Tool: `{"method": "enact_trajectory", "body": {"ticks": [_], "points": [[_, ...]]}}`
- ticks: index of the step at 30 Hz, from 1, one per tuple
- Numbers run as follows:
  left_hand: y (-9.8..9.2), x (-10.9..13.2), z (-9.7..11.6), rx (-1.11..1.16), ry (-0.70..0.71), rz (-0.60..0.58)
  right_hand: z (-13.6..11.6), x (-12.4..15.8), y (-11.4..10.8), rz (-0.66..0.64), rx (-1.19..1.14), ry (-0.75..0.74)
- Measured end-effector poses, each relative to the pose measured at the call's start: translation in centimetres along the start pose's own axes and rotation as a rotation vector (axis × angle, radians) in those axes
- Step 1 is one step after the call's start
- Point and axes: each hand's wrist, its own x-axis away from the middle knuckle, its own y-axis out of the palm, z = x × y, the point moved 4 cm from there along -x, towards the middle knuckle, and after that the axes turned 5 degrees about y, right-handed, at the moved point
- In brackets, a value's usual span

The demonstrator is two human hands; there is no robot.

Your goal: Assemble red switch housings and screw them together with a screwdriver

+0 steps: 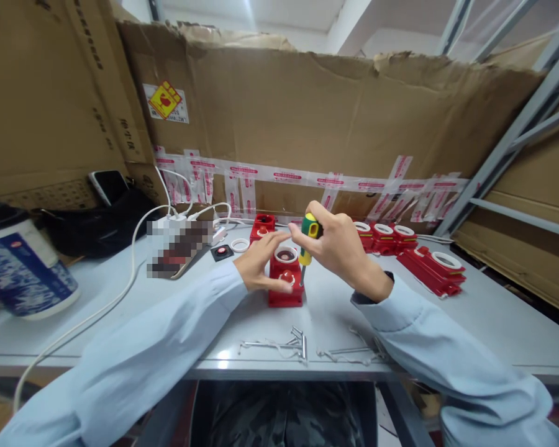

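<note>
In the middle of the table stands a red housing (285, 300) with a white ring (286, 254) on its upper face. My left hand (261, 264) lies against its left side, the thumb reaching across the front and the fingers stretched over the top. A green and yellow screwdriver (311, 233) is gripped in my right hand (338, 245). It points down, with the tip at the housing's right edge; whether a screw sits under the tip is hidden. Behind my left hand is another red housing (263, 222).
More red housings (431, 270) with white rings stand at the right. Metal rods with strings (302, 344) lie near the front edge. At the left are a loose white ring (240, 245), a black square part (222, 252), white cables (133, 261) and a large cup (28, 267). Cardboard (284, 118) walls the back.
</note>
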Motion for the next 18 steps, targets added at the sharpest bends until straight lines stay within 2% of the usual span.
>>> {"method": "enact_trajectory", "body": {"ticks": [4, 7, 9, 12, 14, 16, 18], "points": [[-1.6, -2.1, 3.6, 0.058, 0.005, 0.255, 0.4, -0.3, -0.2, 0.041, 0.228, 0.033], [-1.4, -3.2, 4.4, 0.129, -0.049, 0.355, 0.2, -0.1, -0.9, -0.006, 0.310, 0.033], [-1.1, -3.4, 4.2, 0.195, -0.053, 0.399, -0.1, 0.2, -1.4, -0.090, 0.257, 0.006], [-1.0, -3.2, 3.8, 0.301, -0.046, 0.369, -0.5, 0.5, -2.1, -0.238, 0.014, -0.092], [-1.1, -3.1, 3.9, 0.329, -0.044, 0.303, -0.5, 0.5, -2.2, -0.276, -0.154, -0.136], [-1.3, -3.0, 4.2, 0.293, -0.060, 0.263, -0.2, 0.4, -2.0, -0.234, -0.223, -0.119], [-1.3, -3.1, 4.5, 0.239, -0.087, 0.284, 0.1, 0.3, -1.5, -0.152, -0.191, -0.076]]}}
